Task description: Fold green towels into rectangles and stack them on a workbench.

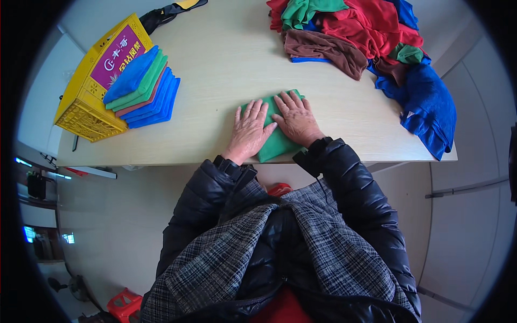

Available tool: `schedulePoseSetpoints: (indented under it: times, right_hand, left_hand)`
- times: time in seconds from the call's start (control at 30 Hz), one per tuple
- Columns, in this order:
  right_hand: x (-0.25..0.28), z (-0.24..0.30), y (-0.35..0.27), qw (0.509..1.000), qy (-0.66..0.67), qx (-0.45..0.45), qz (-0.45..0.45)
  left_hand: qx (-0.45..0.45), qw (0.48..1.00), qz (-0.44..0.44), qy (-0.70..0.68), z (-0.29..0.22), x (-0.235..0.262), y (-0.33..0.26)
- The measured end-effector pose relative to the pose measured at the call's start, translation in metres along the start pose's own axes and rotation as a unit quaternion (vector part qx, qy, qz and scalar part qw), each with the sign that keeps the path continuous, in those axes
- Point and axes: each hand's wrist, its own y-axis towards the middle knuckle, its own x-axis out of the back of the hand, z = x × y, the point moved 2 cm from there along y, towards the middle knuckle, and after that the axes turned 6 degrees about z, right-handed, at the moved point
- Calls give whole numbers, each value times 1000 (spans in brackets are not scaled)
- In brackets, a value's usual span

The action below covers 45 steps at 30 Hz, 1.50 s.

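A folded green cloth [278, 144] lies at the table's near edge, in front of me. Both my hands rest flat on it, side by side. My left hand [250, 129] covers its left part, fingers stretched out and pointing away from me. My right hand [296, 118] presses on the upper right part, its fingers also extended. The two thumbs come close together over the middle of the cloth. Neither hand grasps anything. To the left stands a stack of folded cloths [145, 94] in blue, green and brown.
A yellow plastic crate [89, 110] stands left, behind the stack. At the far right is a loose heap of red, green, brown and blue cloths [358, 32]. One blue cloth [428, 105] hangs toward the right table edge. A black-and-yellow item [169, 13] lies at the back; a red stool [125, 306] is on the floor.
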Motion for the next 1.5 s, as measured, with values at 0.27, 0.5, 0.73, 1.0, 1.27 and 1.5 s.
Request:
schedulePoseSetpoints:
  times: [0.27,0.5,0.73,1.0,1.27,1.5]
  right_hand:
    - [-1,-4,-4,1000,7,-8,4]
    - [4,3,-14,1000,-18,-17,-13]
    - [-3,23,-34,999,37,30,-23]
    - [4,6,-42,1000,-5,-3,4]
    - [9,-19,-55,999,-10,-53,6]
    - [23,-24,-58,996,-46,-83,-1]
  left_hand:
    - [7,1000,13,3,1,2,1]
    - [-16,1000,19,6,-19,11,-24]
    - [-28,999,21,5,-21,4,-41]
    - [-24,999,37,11,-23,9,-45]
    - [-23,999,22,14,-23,9,-49]
    - [-16,999,33,10,-24,10,-52]
